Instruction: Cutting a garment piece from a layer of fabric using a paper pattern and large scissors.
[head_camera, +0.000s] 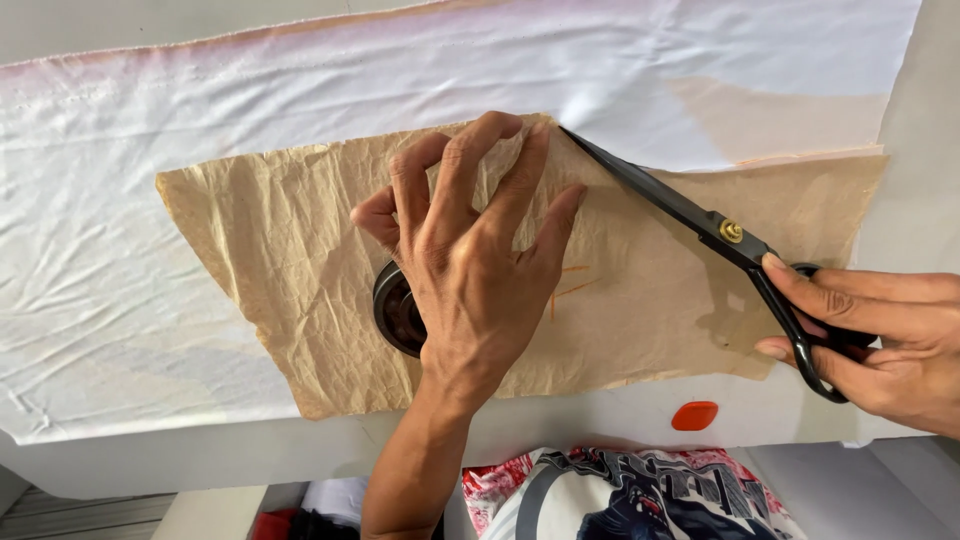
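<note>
Landmark: brown paper pattern (300, 240), crumpled, lying flat on white fabric (120, 200) over a table (200, 450).
Left hand (470, 260): fingers spread, tips pressing on the pattern near its upper edge; grasps nothing.
Round weight (395, 310): dark, on the pattern, partly hidden under the left palm.
Right hand (880, 335): off the pattern's right end, fingers closed through the scissor handles.
Scissors (690, 212): black, blades along the pattern's upper right edge, tip near the left fingertips; blade gap cannot be told.
Orange chalk (694, 415): on the table just below the pattern's lower edge.
</note>
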